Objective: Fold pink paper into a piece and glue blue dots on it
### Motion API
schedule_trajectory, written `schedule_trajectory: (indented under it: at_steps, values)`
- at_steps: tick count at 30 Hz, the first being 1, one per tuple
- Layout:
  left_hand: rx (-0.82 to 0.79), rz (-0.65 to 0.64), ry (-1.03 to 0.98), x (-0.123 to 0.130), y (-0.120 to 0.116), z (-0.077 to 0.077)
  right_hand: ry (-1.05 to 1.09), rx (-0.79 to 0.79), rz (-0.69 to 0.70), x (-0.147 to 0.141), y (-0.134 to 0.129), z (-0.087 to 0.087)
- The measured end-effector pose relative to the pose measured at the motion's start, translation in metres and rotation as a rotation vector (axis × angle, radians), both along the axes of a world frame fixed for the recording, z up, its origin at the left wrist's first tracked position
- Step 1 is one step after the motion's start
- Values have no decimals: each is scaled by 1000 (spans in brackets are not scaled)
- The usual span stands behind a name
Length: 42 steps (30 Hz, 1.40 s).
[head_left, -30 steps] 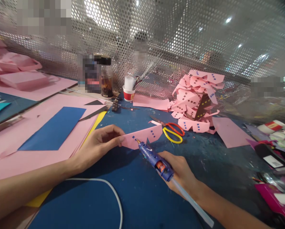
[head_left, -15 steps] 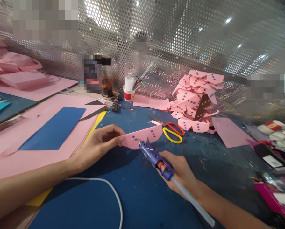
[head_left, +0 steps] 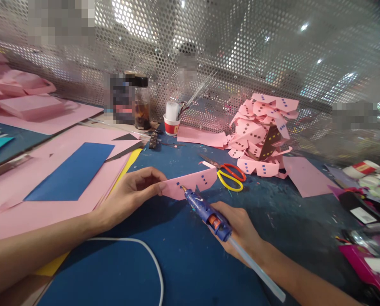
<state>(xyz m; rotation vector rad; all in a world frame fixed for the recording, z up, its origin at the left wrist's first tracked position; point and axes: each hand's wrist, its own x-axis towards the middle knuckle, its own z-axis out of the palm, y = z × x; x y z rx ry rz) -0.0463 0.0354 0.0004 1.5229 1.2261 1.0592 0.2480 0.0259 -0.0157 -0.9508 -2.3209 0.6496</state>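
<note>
Between the thumb and fingers of my left hand point(head_left: 137, 193) is the left end of a pink paper cutout point(head_left: 173, 192), which has small dark blue squares on it and a notch in its lower edge. My right hand point(head_left: 240, 229) is wrapped round a blue hot glue gun point(head_left: 205, 210), with a long translucent glue stick point(head_left: 256, 270) sticking out of its back. The nozzle is at the cutout's left group of squares; whether it touches the paper I cannot tell. Just beyond the cutout's right end lie scissors point(head_left: 231, 176) with red and yellow handles.
A pile of pink cutouts point(head_left: 250, 127) stands at the back right. Pink sheets point(head_left: 62, 216) with a blue paper piece point(head_left: 71, 172) lie at left. A paper cup point(head_left: 172, 125) and a jar point(head_left: 142, 106) stand by the perforated metal wall point(head_left: 240, 51). A white cord point(head_left: 154, 259) curves in front.
Almost nothing differs. The glue gun's nozzle has shifted very slightly to the left along the cutout; both hands keep their hold.
</note>
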Motion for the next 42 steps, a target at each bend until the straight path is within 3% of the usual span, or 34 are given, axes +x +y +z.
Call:
schedule_trajectory:
  at_steps: [15,25,42]
  values:
    - [-13,56,36,-4,5,-3,-10,-40,-10,1,-1,2]
    - [-27,97,56,-4,6,-1,23,-82,-21,3,-1,-7]
    - [-18,68,50,-5,6,-1,1,-53,-43,1,0,-10]
